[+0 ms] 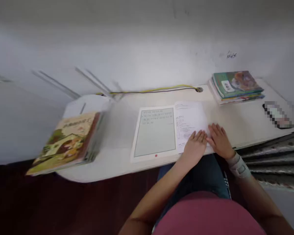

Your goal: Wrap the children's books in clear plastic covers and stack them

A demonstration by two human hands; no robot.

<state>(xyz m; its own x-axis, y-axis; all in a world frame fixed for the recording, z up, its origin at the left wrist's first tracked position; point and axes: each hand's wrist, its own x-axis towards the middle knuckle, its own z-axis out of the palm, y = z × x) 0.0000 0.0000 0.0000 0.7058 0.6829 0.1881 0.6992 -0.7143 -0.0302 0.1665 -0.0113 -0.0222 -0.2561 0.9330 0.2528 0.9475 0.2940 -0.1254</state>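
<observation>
The head-worn camera looks forward and steeply down from above the near edge of the bench (117, 137), fairly near the left hand (196, 145) and right hand (220, 142) there, yet far enough back to show both bench ends and the wall (137, 58) beyond.

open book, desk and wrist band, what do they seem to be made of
Open book: likely paper, matte, since the pale printed pages show no sharp glare. Desk: smooth, perhaps laminated board, going by its plain, even white top. Wrist band: pale, perhaps fabric or rubber, as it curves around the wrist; too blurred to tell which.
</observation>
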